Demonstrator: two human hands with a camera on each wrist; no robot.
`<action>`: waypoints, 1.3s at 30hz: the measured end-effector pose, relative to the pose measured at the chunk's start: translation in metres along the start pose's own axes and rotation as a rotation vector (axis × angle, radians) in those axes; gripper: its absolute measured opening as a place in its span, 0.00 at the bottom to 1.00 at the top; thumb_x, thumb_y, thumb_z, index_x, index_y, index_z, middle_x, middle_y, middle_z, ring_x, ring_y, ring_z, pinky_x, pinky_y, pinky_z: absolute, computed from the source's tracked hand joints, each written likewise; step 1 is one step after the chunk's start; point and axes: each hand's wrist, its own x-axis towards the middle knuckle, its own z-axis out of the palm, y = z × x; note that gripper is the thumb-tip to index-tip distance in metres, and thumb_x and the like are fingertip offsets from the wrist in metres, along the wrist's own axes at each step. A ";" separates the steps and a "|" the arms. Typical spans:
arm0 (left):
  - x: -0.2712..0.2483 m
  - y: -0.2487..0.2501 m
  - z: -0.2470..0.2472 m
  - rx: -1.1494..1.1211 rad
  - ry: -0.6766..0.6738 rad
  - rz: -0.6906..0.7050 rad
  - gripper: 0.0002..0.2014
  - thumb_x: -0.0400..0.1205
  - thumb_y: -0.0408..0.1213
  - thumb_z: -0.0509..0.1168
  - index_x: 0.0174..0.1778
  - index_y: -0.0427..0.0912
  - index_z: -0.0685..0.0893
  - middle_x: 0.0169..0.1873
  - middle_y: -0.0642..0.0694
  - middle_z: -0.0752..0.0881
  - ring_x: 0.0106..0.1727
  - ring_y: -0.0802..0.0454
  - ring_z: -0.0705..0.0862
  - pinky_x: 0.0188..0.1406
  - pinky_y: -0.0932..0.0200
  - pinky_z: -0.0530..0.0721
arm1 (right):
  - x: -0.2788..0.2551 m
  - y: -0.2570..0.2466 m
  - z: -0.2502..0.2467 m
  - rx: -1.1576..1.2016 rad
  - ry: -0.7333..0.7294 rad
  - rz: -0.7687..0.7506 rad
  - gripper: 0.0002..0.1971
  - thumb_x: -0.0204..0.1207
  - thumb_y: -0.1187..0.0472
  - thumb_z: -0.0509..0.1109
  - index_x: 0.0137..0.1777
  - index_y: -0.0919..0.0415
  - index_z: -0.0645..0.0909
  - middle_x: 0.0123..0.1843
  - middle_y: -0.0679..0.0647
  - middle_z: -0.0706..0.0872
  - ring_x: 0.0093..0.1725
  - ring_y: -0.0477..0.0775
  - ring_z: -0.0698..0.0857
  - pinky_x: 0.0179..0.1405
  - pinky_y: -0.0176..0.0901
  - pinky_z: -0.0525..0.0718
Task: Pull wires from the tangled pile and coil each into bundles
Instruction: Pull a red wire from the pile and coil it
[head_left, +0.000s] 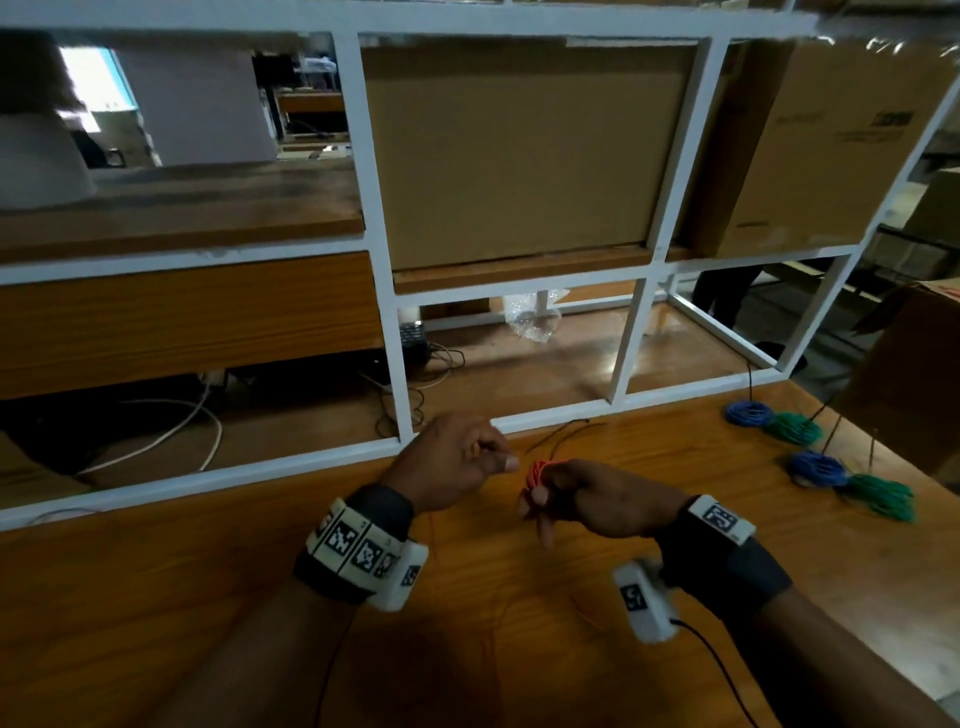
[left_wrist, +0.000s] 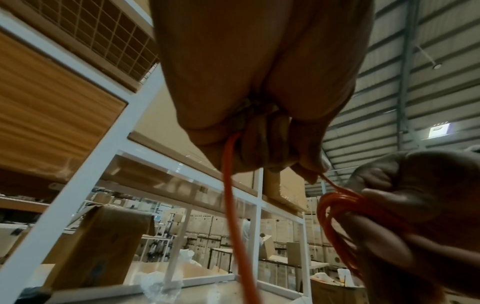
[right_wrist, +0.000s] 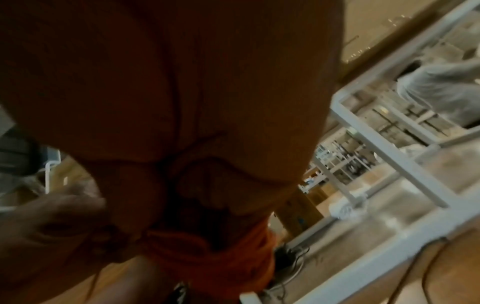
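The right hand (head_left: 602, 501) grips a small coil of orange wire (head_left: 537, 475), its fingers curled round the loops so that the coil sticks out past the knuckles on the side facing the other hand; in the left wrist view the same coil (left_wrist: 337, 207) shows as several tight loops pressed under the curled fingers (left_wrist: 397, 197). Just beside it, apart from the coil by a short gap, the left hand (head_left: 457, 462) pinches the free run of the same wire between thumb and fingertip, and the wire runs taut from that pinch straight across to the coil. A second stretch of the orange wire (left_wrist: 233, 216) leaves the underside of the left fist and hangs down toward the wooden table (head_left: 156, 597) below both hands. The right wrist view is dark and blurred and shows only the orange loops (right_wrist: 221, 253) beneath the closed palm. Both wrists wear dark bands with white marker blocks. Beyond the grip, on the far side of the hands, a thin dark wire (head_left: 561, 436) lies on the table beside the white shelf frame (head_left: 395, 332). Well off to the right of the grip, four finished bundles lie on the table in two pairs: a blue bundle (head_left: 750, 414) touching a green bundle (head_left: 795, 428), and nearer, another blue bundle (head_left: 818, 467) beside another green bundle (head_left: 883, 496). Cardboard boxes (head_left: 519, 150) stand on the shelf behind.
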 end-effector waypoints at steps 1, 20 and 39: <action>0.002 0.005 0.000 -0.002 -0.006 0.028 0.04 0.79 0.46 0.75 0.44 0.51 0.92 0.43 0.58 0.88 0.47 0.63 0.84 0.48 0.57 0.85 | -0.003 -0.002 0.001 0.054 -0.038 -0.022 0.16 0.94 0.56 0.56 0.61 0.65 0.84 0.52 0.66 0.92 0.61 0.57 0.89 0.70 0.50 0.82; 0.003 0.022 0.066 -0.723 -0.006 -0.230 0.12 0.87 0.25 0.61 0.45 0.43 0.87 0.27 0.45 0.80 0.21 0.55 0.73 0.20 0.63 0.67 | 0.003 -0.012 0.001 1.400 0.090 -0.607 0.13 0.88 0.63 0.63 0.62 0.66 0.87 0.65 0.65 0.90 0.71 0.62 0.87 0.74 0.48 0.81; -0.010 -0.006 0.027 0.146 0.075 -0.010 0.09 0.84 0.49 0.67 0.44 0.51 0.90 0.36 0.59 0.89 0.39 0.64 0.85 0.46 0.53 0.86 | 0.013 0.034 -0.003 -0.340 0.233 -0.082 0.11 0.90 0.58 0.61 0.59 0.56 0.86 0.59 0.49 0.89 0.61 0.49 0.87 0.66 0.61 0.85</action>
